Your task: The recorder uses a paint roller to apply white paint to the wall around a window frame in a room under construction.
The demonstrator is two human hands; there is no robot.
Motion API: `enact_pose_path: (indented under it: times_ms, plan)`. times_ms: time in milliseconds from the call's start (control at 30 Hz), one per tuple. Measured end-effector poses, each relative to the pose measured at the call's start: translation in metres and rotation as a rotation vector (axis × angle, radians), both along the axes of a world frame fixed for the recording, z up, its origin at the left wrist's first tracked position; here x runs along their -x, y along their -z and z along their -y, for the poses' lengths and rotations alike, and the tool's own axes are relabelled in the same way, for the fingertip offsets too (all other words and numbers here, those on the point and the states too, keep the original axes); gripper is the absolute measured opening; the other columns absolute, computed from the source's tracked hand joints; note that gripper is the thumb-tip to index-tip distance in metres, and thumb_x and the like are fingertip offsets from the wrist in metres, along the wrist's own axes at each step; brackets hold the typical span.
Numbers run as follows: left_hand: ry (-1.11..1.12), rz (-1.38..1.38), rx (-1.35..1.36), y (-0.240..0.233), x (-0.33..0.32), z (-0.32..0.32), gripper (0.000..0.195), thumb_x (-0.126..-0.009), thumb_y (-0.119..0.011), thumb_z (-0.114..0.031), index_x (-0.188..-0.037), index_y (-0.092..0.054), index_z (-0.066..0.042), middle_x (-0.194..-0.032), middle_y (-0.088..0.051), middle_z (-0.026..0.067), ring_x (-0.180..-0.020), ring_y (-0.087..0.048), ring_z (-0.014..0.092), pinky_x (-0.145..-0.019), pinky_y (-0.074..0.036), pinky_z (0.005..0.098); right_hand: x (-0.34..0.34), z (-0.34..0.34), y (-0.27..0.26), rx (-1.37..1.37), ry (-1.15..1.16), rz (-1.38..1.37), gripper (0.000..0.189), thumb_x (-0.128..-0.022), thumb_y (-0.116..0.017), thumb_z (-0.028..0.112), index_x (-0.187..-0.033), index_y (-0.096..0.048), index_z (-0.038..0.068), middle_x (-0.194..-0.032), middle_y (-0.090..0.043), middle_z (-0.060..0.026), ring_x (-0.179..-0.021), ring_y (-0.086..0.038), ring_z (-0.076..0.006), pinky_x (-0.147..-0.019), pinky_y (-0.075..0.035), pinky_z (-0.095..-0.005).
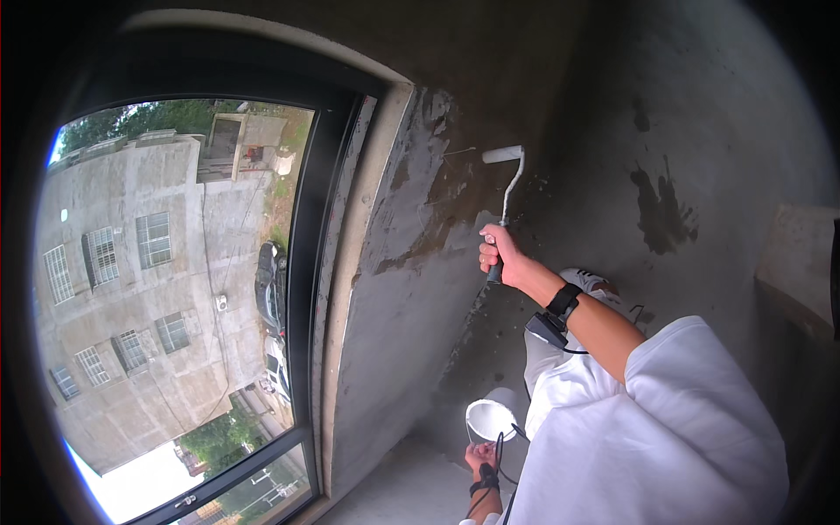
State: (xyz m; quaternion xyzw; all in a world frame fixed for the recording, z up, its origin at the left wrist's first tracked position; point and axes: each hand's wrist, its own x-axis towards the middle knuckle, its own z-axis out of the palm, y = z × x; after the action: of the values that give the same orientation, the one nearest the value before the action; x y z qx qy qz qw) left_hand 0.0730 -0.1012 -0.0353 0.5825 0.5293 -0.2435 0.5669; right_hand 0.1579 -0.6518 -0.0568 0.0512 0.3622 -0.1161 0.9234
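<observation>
My right hand (499,256) grips the dark handle of a small paint roller (503,155), whose white sleeve is at or near the grey wall (394,315) beside the window; contact cannot be told. A patch with wet-looking, darker and lighter smears (426,197) lies close to the roller. Lower in the view, my left hand (481,454) is closed on the thin wire handle of a white bucket (492,419). The bucket's inside looks white; how full it is cannot be told. Both wrists wear dark straps with cables.
A dark-framed window (328,197) stands at the left, with a building and parked cars outside. Dark wet marks (659,210) spot the grey surface at the right. A pale block-like object (794,262) sits at the far right. A shoe (584,279) shows beyond my right forearm. Black cables hang near the bucket.
</observation>
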Motion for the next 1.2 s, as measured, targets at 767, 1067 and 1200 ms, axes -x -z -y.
enact_pose_path:
  times_ms: [767,1067,1200]
  plan:
    - [-0.039,0.029,-0.039,0.003,0.014,0.009,0.029,-0.092,-0.042,-0.030,-0.070,-0.038,-0.012,-0.060,-0.040,0.0005,-0.068,-0.050,0.021,-0.069,-0.041,0.0369,0.016,0.023,0.001,0.501,-0.368,-0.319,0.022,-0.076,-0.058,0.016,-0.065,-0.039,0.011,-0.050,-0.038,0.0014,-0.038,-0.036,-0.0101,-0.038,-0.033,-0.0314]
    - [-0.185,0.050,-0.022,0.041,0.002,0.012,0.019,-0.086,-0.054,-0.031,-0.080,-0.041,-0.018,-0.062,-0.042,-0.0020,-0.066,-0.048,0.017,-0.063,-0.034,0.0302,0.045,0.067,-0.001,0.891,-0.620,-0.526,0.023,-0.080,-0.057,0.018,-0.065,-0.041,0.011,-0.050,-0.039,0.0025,-0.037,-0.038,-0.0086,-0.035,-0.034,-0.0284]
    - [-0.229,0.106,0.008,0.060,0.010,0.018,0.026,-0.085,-0.054,-0.025,-0.065,-0.040,-0.017,-0.055,-0.044,-0.0010,-0.060,-0.048,0.018,-0.064,-0.039,0.0304,0.040,0.075,0.001,0.879,-0.658,-0.481,0.024,-0.081,-0.056,0.016,-0.063,-0.040,0.012,-0.048,-0.039,0.0027,-0.036,-0.038,-0.0084,-0.036,-0.035,-0.0283]
